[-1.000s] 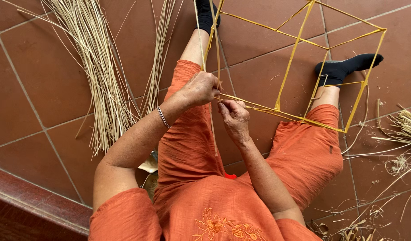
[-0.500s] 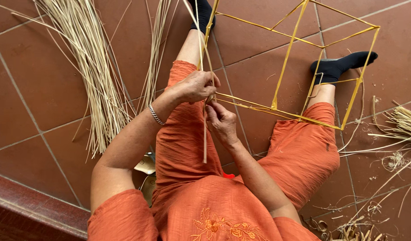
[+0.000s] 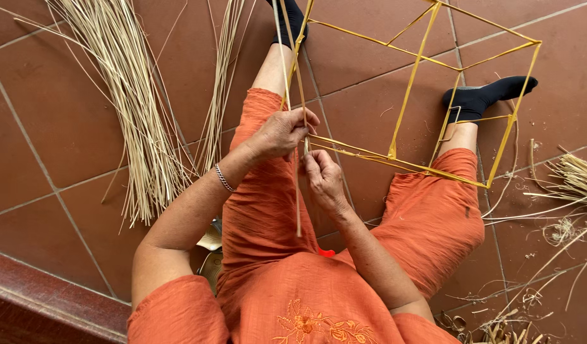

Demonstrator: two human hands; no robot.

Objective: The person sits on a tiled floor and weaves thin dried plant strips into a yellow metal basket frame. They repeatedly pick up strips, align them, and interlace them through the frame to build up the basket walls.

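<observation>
Straw bundle (image 3: 134, 114) lies beside left hand (image 3: 280, 132) gripping yellow frame (image 3: 427, 95).

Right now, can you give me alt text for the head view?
Both hands, left hand and right hand, pinch a thin cane strip at a corner of a yellow strip frame. Loose straw bundle lies on brown floor tiles.

A floor of large reddish-brown square tiles (image 3: 64, 146) with pale grout lines fills the scene, lit by soft, even daylight. A raised dark red ledge (image 3: 45, 306) crosses the lower left corner. Dry straw scraps (image 3: 561, 229) lie scattered at the right edge.
</observation>
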